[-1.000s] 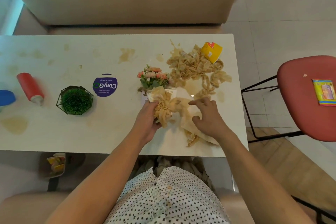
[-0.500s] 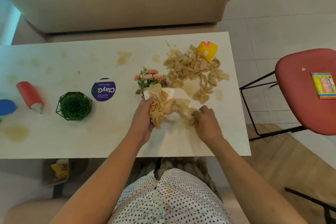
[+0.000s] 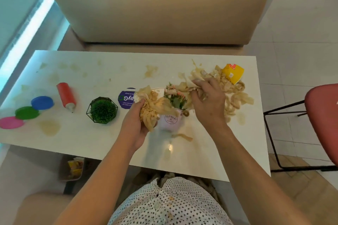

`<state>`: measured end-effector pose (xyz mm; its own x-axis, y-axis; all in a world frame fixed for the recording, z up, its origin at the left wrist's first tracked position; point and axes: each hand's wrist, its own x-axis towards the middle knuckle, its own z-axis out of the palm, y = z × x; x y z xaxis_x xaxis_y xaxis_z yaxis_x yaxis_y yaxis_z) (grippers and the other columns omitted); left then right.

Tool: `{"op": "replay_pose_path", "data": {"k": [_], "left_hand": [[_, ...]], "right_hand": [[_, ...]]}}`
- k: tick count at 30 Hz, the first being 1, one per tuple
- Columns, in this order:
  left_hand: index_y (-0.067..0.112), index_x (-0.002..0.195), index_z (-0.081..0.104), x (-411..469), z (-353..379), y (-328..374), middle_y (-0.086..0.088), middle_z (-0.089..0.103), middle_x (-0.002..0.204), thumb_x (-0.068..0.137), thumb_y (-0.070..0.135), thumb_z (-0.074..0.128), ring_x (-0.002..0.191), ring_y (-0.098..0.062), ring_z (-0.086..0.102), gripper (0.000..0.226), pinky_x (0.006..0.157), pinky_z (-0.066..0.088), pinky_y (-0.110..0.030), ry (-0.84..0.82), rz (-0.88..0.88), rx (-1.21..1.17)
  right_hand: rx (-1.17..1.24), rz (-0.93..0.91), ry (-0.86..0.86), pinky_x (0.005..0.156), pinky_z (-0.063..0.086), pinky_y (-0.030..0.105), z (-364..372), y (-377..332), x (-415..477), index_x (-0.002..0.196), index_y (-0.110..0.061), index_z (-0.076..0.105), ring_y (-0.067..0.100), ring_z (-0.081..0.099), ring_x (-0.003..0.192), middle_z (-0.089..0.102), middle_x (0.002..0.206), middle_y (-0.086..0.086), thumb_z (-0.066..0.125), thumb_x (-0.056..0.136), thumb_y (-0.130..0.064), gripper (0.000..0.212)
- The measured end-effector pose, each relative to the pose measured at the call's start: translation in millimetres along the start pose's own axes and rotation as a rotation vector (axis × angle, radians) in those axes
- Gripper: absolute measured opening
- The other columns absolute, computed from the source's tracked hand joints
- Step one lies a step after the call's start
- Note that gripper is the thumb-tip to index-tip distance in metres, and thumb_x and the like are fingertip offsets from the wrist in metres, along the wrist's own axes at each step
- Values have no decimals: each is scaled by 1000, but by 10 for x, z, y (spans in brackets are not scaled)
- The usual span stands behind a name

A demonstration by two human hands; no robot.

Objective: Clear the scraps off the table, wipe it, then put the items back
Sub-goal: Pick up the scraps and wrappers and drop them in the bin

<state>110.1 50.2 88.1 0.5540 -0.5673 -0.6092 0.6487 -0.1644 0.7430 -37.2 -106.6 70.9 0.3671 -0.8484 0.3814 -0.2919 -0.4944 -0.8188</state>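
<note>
Clutching scraps (image 3: 151, 109), both hands (image 3: 133, 126) (image 3: 208, 102) well inside table (image 3: 87, 142) edges

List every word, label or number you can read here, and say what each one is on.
"FLOWERS &": in a round mark on the pink flower pot; the line under it is blurred.
"ayG": upside down on the purple round disc; the rest is hidden behind the scraps in the left hand, and the small print is too small to read.
Yellow cup: the printing is too small to read.
</note>
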Motion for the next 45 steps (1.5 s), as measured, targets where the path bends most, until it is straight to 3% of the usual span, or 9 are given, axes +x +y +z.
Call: {"op": "replay_pose_path", "data": {"k": [5,9,14,18,21,26,31,40,45], "left_hand": [[14,122,69,-126,-471,331,-8,71,99,102,40,58,71,-18,62,34,63,55,-32,96,68,-137],[16,136,62,-264,-1023,611,-10,71,115,104,42,54,86,-19,66,42,67,57,-30,188,159,-215],[16,136,62,-434,-1821,855,-7,70,100,106,41,50,79,-14,63,41,66,55,-28,306,242,-311],[15,143,59,-515,-2593,1002,-7,68,104,105,44,50,78,-13,63,49,67,55,-28,388,272,-368],[15,137,63,-568,-3220,1102,-6,69,103,106,42,48,76,-13,62,44,65,55,-29,444,294,-413],[19,123,66,-615,-4278,1337,-9,69,110,109,37,45,85,-18,61,31,70,48,-32,556,259,-428],[17,136,61,-749,-5382,1541,-6,73,118,109,35,46,93,-15,71,35,77,53,-34,660,280,-452],[19,137,61,-838,-6570,1340,-7,74,121,107,34,52,94,-15,75,35,63,57,-29,836,233,-467],[23,137,60,-609,-6870,1018,-2,74,123,106,38,54,112,-20,71,35,97,56,-42,889,149,-432]], "right_hand": [[142,-91,-109,80,39,8,509,-503,113,108,-7,75,1,56,90,61,101,2,70,87,2,24],[226,-161,-257,83,43,14,1047,-952,123,110,-8,74,13,59,94,60,104,3,69,89,0,23],[288,-288,-369,81,46,18,1792,-1509,-18,109,-5,75,16,59,93,61,103,6,71,88,1,23],[309,-345,-488,80,47,17,2444,-1964,-276,110,-6,75,15,60,93,61,104,6,72,89,-2,22],[316,-378,-580,82,44,13,2989,-2296,-521,112,-9,75,9,57,94,61,106,4,72,90,-6,23],[327,-387,-676,82,44,17,3979,-2823,-1001,111,-9,75,12,58,91,61,103,3,72,88,-3,23],[342,-353,-836,80,40,11,4832,-3414,-1527,110,-12,75,0,53,88,58,100,-5,71,89,-8,22],[240,-298,-1118,74,35,2,5920,-3793,-2334,114,-15,74,-5,54,84,60,98,-5,67,92,-10,24],[74,-206,-1290,70,35,-1,6359,-3639,-2681,118,-19,72,1,52,80,57,98,-7,62,96,-15,24]]}}
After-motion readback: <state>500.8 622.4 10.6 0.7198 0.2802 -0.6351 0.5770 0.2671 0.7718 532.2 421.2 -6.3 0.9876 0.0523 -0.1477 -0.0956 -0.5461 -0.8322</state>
